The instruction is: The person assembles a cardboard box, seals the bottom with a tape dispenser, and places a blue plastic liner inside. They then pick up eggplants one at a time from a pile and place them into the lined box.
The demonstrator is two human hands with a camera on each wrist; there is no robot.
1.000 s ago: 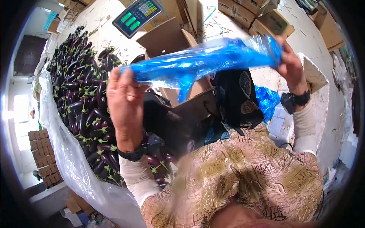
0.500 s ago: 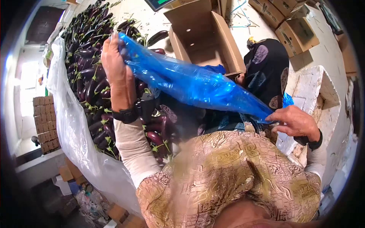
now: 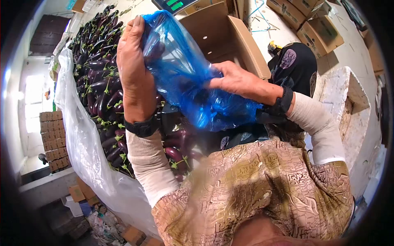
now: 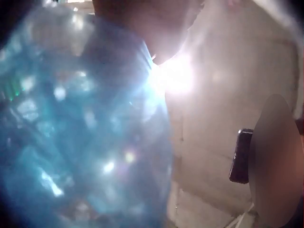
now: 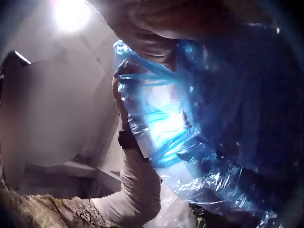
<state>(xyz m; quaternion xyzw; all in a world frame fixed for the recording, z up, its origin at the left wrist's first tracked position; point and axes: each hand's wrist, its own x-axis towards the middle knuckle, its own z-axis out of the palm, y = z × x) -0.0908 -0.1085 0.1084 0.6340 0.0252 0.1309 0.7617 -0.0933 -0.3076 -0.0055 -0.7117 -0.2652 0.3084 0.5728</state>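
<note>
A blue see-through plastic bag is held up in front of the chest, crumpled at its lower part. My left hand grips its upper left edge. Near the bag's middle, my right hand pinches gathered film between thumb and fingers. The bag fills the left half of the left wrist view. In the right wrist view, its film hangs beneath the right hand. Behind the bag stands an open cardboard box.
A long heap of eggplants lies to the left, edged by clear plastic sheeting. A scale is at the top. More boxes stand at the back right, with a white foam box nearer.
The bag went from stretched between both hands to bunched and hanging. My right hand moved left from the bag's far end to its middle; the left stays at the upper left edge.
</note>
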